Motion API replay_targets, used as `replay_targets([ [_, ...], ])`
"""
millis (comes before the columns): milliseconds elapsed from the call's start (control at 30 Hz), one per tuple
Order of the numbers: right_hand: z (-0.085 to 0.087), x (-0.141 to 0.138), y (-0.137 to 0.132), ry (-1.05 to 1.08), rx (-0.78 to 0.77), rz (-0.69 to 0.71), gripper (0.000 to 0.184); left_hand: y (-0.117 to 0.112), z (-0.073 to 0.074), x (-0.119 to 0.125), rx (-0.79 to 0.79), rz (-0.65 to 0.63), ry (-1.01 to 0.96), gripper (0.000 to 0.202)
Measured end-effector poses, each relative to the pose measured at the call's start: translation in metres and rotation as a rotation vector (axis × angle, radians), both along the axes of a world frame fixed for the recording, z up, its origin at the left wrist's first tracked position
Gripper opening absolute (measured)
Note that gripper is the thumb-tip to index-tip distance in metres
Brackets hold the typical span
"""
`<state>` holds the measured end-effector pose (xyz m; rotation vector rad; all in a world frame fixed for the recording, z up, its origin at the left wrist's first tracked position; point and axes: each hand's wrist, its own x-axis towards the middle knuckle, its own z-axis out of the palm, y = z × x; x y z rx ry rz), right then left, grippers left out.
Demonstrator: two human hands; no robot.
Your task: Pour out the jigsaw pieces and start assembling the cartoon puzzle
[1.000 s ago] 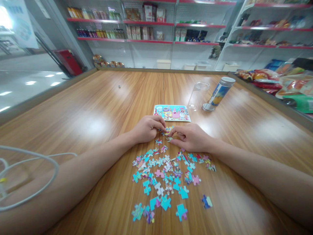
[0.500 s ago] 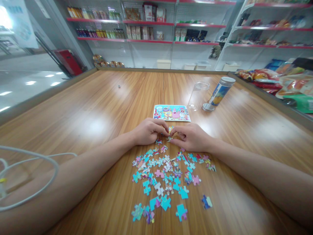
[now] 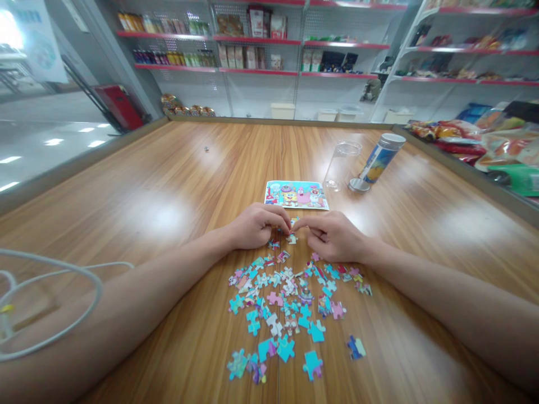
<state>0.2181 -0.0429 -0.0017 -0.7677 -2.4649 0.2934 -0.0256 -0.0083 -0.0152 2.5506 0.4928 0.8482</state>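
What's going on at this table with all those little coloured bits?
A person has both bare forearms on a wooden table. The left hand and right hand meet fingertip to fingertip, both pinching a small cluster of jigsaw pieces. A scatter of loose pieces lies unjoined between the arms, nearer the person. Just beyond the hands lies a cartoon picture card, and farther right are a clear tube and a printed canister.

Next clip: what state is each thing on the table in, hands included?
Left hand: pinching held pieces.
Right hand: pinching the same pieces.
Loose pieces: scattered, mostly unjoined.
Picture card: flat, face up.
Clear jar: upright, open, empty.
Lid: off, lying flat.
Printed tube: upright, capped.
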Motion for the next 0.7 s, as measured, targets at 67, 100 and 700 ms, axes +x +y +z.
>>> replay_targets([
  [67, 0.0002, -0.0001, 0.0, -0.012, -0.001, 0.006, 0.035, -0.0006, 0.0008, -0.0001, 0.001, 0.0, 0.003, 0.055],
  [100, 0.0004, -0.0002, 0.0, -0.019, -0.003, 0.007, 0.035, -0.0009, 0.0013, -0.0001, 0.007, 0.0, 0.003, 0.054],
  [700, -0.0006, -0.0029, -0.0069, 0.019, 0.087, 0.11, 0.027, -0.0001, 0.0037, -0.0005, -0.005, 0.309, -0.105, 0.026],
])
